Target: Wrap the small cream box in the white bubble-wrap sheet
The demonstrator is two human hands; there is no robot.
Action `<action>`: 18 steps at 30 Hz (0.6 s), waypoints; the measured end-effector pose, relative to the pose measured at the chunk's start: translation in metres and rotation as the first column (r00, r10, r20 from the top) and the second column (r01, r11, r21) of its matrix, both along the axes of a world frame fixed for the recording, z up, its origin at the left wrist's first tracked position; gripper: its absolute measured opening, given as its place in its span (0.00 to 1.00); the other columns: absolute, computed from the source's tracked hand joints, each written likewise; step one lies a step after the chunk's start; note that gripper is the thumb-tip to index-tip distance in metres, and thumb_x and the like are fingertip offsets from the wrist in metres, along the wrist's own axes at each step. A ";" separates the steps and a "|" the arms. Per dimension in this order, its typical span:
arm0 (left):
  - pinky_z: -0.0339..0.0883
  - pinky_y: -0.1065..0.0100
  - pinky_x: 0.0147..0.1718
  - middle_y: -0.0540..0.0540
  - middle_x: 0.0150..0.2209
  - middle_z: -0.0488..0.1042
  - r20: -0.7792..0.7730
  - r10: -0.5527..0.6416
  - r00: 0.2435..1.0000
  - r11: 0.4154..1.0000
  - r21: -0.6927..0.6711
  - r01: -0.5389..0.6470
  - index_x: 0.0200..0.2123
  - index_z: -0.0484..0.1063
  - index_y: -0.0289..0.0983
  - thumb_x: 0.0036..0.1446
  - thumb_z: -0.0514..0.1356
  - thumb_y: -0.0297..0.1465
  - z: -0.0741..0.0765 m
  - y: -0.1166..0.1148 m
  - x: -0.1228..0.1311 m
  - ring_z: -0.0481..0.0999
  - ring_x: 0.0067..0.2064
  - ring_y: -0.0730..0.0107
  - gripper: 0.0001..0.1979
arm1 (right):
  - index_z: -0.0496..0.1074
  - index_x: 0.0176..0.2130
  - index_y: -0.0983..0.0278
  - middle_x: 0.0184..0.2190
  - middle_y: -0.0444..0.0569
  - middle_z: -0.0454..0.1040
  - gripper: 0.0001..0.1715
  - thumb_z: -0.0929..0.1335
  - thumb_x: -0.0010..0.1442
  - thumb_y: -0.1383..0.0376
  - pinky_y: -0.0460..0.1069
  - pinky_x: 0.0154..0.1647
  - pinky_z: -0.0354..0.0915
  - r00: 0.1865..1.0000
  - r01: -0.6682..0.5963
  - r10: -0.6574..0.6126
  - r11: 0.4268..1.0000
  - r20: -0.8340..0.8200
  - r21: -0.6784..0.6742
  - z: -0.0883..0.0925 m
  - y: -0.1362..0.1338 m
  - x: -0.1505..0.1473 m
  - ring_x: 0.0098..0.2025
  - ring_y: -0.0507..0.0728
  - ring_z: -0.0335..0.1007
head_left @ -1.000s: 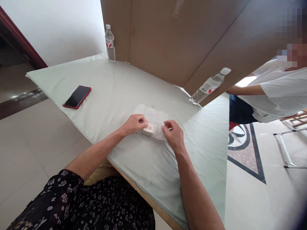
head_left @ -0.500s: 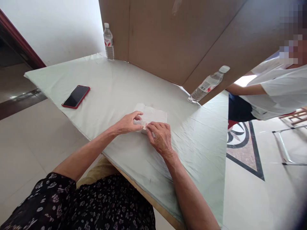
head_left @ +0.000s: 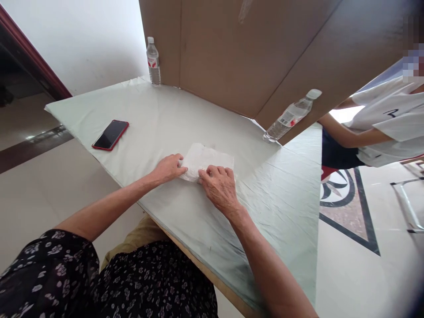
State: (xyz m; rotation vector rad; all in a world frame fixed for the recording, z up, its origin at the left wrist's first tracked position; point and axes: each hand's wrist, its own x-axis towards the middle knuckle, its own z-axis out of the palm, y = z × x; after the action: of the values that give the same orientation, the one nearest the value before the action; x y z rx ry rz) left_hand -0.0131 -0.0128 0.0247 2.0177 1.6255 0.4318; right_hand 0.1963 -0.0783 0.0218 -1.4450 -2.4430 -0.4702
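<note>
1. Sheet (head_left: 198, 154), white and creased, lies on the worktop (head_left: 281, 203), a little in from the near edge and between both hands. Whether anything lies beneath it cannot be told.
2. Left hand (head_left: 167, 168): thumb and forefinger stand apart at the sheet's left edge, thumb tip touching it; apparently placed to steady that end.
3. Right hand (head_left: 220, 186): fingers bent over the sheet's near right part, seemingly to keep it down. Cannot tell whether they pinch it.
4. Phone (head_left: 111, 134): flat, dark screen up, beside the near edge towards the left corner; presumably laid there out of the hands' way.
5. Board (head_left: 225, 53): upright across the far side. Left bottle (head_left: 153, 62) stands by its left panel, right bottle (head_left: 291, 117) by its right end; both probably brace it.
6. Co-worker's sleeve (head_left: 386, 112): beyond the worktop's right edge, well apart from the sheet.
</note>
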 end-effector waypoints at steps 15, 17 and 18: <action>0.64 0.72 0.21 0.52 0.21 0.69 0.326 0.349 0.879 0.830 -0.543 -0.128 0.25 0.65 0.36 0.52 0.63 0.26 0.021 -0.001 0.027 0.68 0.22 0.74 0.09 | 0.75 0.43 0.61 0.39 0.52 0.75 0.09 0.65 0.67 0.63 0.54 0.40 0.43 0.990 -0.020 0.040 0.989 0.135 -0.149 0.015 0.012 0.000 0.39 0.59 0.61; 0.59 0.74 0.19 0.54 0.19 0.64 0.317 0.328 0.890 0.852 -0.506 -0.134 0.21 0.63 0.36 0.49 0.63 0.23 0.022 -0.001 0.030 0.64 0.21 0.76 0.11 | 0.75 0.44 0.61 0.40 0.53 0.75 0.10 0.65 0.68 0.63 0.54 0.39 0.43 0.991 -0.016 0.037 0.986 0.131 -0.163 0.016 0.011 -0.001 0.40 0.59 0.60; 0.56 0.74 0.19 0.55 0.17 0.61 0.318 0.317 0.893 0.864 -0.485 -0.134 0.20 0.61 0.37 0.48 0.63 0.21 0.022 0.000 0.031 0.62 0.21 0.77 0.13 | 0.74 0.44 0.61 0.40 0.53 0.75 0.10 0.65 0.68 0.63 0.54 0.39 0.43 0.991 -0.014 0.036 0.986 0.130 -0.165 0.016 0.011 -0.001 0.40 0.59 0.60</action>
State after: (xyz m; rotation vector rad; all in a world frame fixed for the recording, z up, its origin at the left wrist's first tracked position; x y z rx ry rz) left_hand 0.0182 -0.0129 0.0469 1.2992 1.5414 0.4544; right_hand 0.1953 -0.0675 0.0380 -1.4877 -2.6574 -0.3792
